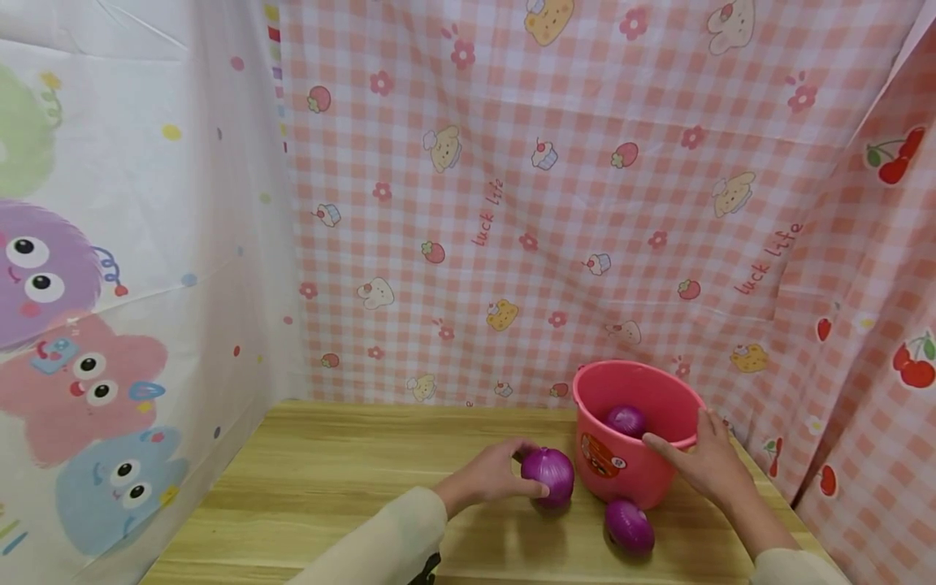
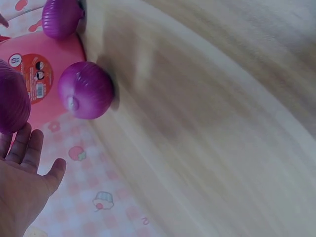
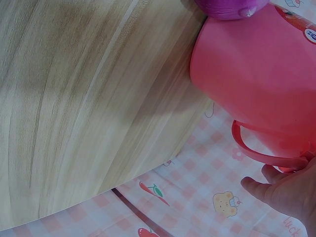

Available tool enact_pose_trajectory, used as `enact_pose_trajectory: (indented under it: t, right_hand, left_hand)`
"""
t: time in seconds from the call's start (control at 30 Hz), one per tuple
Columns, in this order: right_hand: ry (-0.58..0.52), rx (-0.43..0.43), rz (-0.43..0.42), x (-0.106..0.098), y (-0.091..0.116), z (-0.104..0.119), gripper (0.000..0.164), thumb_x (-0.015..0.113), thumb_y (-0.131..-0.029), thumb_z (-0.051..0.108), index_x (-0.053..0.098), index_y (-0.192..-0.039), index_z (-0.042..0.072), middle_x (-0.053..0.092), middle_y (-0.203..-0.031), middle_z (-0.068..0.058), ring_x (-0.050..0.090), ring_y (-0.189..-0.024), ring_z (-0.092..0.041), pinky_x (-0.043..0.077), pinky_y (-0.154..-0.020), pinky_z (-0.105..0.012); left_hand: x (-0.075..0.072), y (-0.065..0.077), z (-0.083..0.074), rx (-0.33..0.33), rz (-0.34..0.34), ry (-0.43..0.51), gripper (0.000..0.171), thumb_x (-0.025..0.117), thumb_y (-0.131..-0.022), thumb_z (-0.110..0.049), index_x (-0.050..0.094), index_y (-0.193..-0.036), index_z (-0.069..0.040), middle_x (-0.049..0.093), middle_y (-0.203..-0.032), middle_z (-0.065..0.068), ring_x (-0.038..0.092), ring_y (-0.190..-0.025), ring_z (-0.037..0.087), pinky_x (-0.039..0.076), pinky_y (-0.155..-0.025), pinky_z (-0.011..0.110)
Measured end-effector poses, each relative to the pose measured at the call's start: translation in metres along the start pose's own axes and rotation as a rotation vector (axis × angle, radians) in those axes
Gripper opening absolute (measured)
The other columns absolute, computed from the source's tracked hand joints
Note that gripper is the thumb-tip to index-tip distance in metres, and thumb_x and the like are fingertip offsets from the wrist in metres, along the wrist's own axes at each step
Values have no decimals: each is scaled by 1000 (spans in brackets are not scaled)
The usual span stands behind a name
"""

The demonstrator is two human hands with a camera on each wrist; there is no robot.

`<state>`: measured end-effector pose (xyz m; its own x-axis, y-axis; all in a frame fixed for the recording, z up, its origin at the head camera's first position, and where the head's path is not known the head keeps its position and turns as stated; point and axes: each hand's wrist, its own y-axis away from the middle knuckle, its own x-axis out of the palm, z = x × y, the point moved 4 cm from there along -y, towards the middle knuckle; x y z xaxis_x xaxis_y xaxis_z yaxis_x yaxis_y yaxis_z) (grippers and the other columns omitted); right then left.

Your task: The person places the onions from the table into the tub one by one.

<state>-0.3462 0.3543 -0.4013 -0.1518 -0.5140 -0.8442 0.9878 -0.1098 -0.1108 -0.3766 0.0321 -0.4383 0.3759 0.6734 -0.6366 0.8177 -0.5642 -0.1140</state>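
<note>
My left hand [image 1: 500,471] holds a purple onion [image 1: 548,471], thumb in front and fingers behind. In the left wrist view this raised onion [image 2: 11,98] is cut by the frame edge, above the fingertips. Below it, another onion [image 2: 86,90] sits on the table beside the pink bucket [image 1: 621,475]; the head view mostly hides it. A third onion [image 1: 629,528] lies in front of the bucket, and one more [image 1: 625,420] is inside. At the bucket's right rim, my right hand [image 1: 709,463] grips the edge. The right wrist view shows its fingers by the handle [image 3: 261,155].
Everything stands on a wood-grain table [image 1: 351,479]. A pink checked curtain [image 1: 468,203] hangs behind it and continues on the right. To the left hangs a white sheet [image 1: 219,203] with cartoon figures. The bucket stands near the table's right edge.
</note>
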Motion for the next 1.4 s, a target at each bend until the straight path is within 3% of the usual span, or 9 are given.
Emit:
enact_pose_trajectory:
  t: [0.33, 0.8, 1.13, 1.4]
  right_hand:
    - [5, 24, 19, 0, -1, -1, 122, 49, -88, 75, -11, -150, -12, -3, -150, -43, 27, -126, -67, 34, -95, -76]
    - [1, 14, 3, 0, -1, 0, 122, 50, -88, 75, -10, -151, -11, -1, -151, -43, 27, -126, -67, 33, -95, -76]
    - [6, -2, -5, 0, -1, -1, 121, 50, -88, 74, -8, -151, -13, 1, -150, -43, 29, -125, -66, 34, -94, -76]
    - [2, 5, -1, 0, -1, -1, 121, 50, -88, 74, -9, -151, -12, 0, -150, -43, 28, -126, -67, 34, -95, -76]
  left_hand:
    - [-13, -12, -12, -52, -18, 43, 66, 82, -78, -41, 56, -134, -15, 60, -116, -5, 57, -109, 15, 49, -95, 42]
    - [-28, -35, -34, 18, -77, 70, 65, 81, -81, -40, 54, -134, -12, 58, -117, -2, 56, -108, 14, 51, -90, 33]
    - [-31, -50, -49, 3, -112, 45, 68, 81, -79, -47, 56, -134, -15, 59, -115, -4, 56, -105, 13, 50, -89, 35]
    - [-34, -64, -67, 14, -143, 78, 66, 81, -80, -42, 56, -133, -12, 63, -117, 1, 60, -100, 11, 52, -84, 27]
